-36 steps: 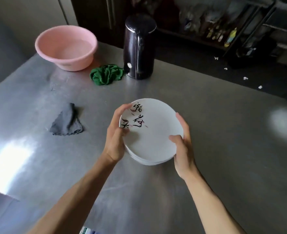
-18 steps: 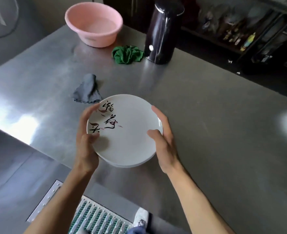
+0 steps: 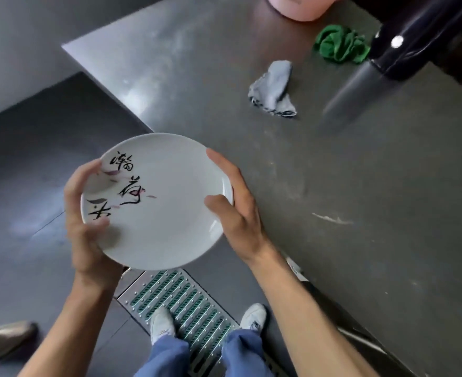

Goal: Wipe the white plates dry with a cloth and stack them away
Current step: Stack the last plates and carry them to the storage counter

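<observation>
A white plate (image 3: pixel 167 210) with black brush lettering and pink marks on its face is held in the air, off the steel table's left front edge and above the floor. Earlier frames showed more plates under it; I cannot tell now whether any lie beneath. My left hand (image 3: pixel 84 221) grips its left rim, thumb on the face. My right hand (image 3: pixel 235 205) grips the right rim, thumb over the edge. A crumpled grey cloth (image 3: pixel 274 89) lies on the steel table (image 3: pixel 360 186), well beyond the plate.
A green cloth (image 3: pixel 340 47) lies beside a dark thermos jug (image 3: pixel 414 42) at the table's far side, with a pink basin (image 3: pixel 303 8) behind. Below me are my shoes on a metal floor drain grate (image 3: pixel 186 303). Someone else's shoe (image 3: pixel 4 341) is at the lower left.
Both hands have lifted the plate off the table and carried it left, past the table's edge, over the floor. The view has tilted down and to the left.
</observation>
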`<action>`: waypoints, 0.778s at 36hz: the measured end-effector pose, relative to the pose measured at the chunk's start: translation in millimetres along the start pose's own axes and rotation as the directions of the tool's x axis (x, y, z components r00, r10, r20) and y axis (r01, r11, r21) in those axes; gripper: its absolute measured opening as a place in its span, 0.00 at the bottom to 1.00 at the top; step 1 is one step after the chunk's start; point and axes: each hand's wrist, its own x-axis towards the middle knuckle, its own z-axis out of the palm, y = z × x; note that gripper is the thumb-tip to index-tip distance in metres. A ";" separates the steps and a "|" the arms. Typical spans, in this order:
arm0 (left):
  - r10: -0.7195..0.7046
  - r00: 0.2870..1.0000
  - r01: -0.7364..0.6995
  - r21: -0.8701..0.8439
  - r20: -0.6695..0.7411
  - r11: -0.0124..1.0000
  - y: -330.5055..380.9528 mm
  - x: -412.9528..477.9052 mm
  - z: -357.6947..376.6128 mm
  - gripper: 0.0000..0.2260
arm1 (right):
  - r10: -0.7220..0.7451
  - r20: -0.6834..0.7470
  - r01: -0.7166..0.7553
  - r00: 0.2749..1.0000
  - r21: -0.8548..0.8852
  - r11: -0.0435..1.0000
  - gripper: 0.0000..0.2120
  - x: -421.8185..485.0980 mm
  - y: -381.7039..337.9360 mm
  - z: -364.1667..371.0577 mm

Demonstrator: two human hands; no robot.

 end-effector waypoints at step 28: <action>-0.245 0.956 0.244 -0.023 -0.159 0.969 -350.7 -100.5 -9.8 0.34 | 0.207 -0.084 -0.205 0.975 0.038 0.978 0.27 -17.7 329.5 -67.9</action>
